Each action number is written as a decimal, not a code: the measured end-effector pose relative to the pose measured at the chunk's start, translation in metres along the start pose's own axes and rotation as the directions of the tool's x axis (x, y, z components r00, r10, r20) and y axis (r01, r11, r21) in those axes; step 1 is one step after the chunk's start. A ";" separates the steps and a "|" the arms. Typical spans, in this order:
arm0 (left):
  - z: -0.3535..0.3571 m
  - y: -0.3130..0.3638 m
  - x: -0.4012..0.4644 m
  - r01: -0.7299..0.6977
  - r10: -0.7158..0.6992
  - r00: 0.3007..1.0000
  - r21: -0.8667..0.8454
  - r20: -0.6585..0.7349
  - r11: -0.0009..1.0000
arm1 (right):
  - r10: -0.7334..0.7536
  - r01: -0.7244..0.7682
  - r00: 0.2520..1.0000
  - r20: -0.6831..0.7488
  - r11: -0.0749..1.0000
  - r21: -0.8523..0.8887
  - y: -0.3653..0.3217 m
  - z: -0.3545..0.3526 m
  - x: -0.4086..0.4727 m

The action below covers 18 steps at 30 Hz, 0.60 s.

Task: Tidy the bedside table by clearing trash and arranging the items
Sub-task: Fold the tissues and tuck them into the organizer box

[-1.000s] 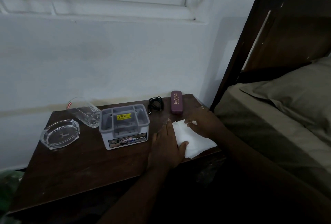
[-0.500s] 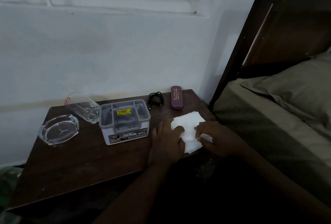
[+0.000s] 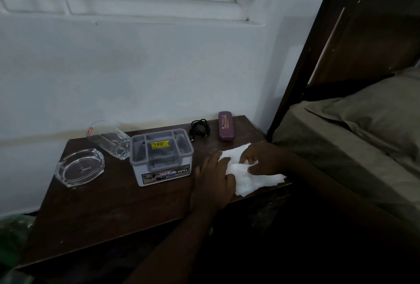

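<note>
Nearest, at the worktop's (image 3: 95, 220) right near edge, the left hand (image 3: 213, 183) lies flat and open on the tissue (image 3: 252, 177), pinning it, while the right hand (image 3: 261, 158) pinches a fold. Folding or gathering it seems underway; next comes lifting it clear. Farther left sit the box (image 3: 162, 157), ashtray (image 3: 79, 166) and a tipped glass (image 3: 109, 139); far back, the cable (image 3: 200, 128) and case (image 3: 225, 125).

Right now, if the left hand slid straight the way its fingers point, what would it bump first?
Past the white tissue it rests on, the left hand would probably meet the maroon glasses case, though depth is unclear.
</note>
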<state>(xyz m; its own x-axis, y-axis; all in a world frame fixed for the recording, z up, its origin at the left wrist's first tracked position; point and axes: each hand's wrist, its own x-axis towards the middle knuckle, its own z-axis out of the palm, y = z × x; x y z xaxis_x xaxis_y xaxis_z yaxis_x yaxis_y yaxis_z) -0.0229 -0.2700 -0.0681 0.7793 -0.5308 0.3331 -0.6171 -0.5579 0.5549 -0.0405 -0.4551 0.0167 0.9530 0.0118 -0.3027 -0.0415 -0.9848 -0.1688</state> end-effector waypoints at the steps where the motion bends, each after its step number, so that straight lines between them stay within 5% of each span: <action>1: -0.001 0.001 0.000 0.015 -0.015 1.000 -0.037 -0.009 0.999 | -0.002 0.002 0.999 0.035 1.000 -0.008 0.000 -0.003 0.001; 7: -0.001 -0.005 0.002 0.021 -0.069 0.986 -0.305 -0.150 0.952 | 0.017 -0.029 0.999 0.034 0.923 0.385 0.003 -0.037 -0.006; 11: -0.001 -0.007 0.003 0.005 -0.090 0.982 -0.462 -0.164 0.887 | 0.073 0.054 0.992 -0.099 0.466 0.883 -0.006 -0.045 -0.016; 14: 0.003 -0.011 0.005 -0.026 -0.056 0.984 -0.442 -0.172 0.897 | 0.021 0.205 0.976 -0.216 0.235 0.950 -0.032 -0.043 -0.011; 18: -0.004 -0.010 0.001 -0.131 0.036 0.965 -0.363 -0.258 0.922 | -0.025 0.332 0.942 -0.334 0.212 0.919 -0.072 -0.041 0.001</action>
<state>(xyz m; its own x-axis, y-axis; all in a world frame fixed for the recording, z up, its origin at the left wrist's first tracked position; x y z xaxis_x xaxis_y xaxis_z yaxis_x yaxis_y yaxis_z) -0.0157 -0.2625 -0.0706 0.7585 -0.3675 0.5381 -0.6319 -0.2132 0.7451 -0.0243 -0.3909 0.0669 0.9992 -0.0220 0.0326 0.0316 -0.0451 -0.9985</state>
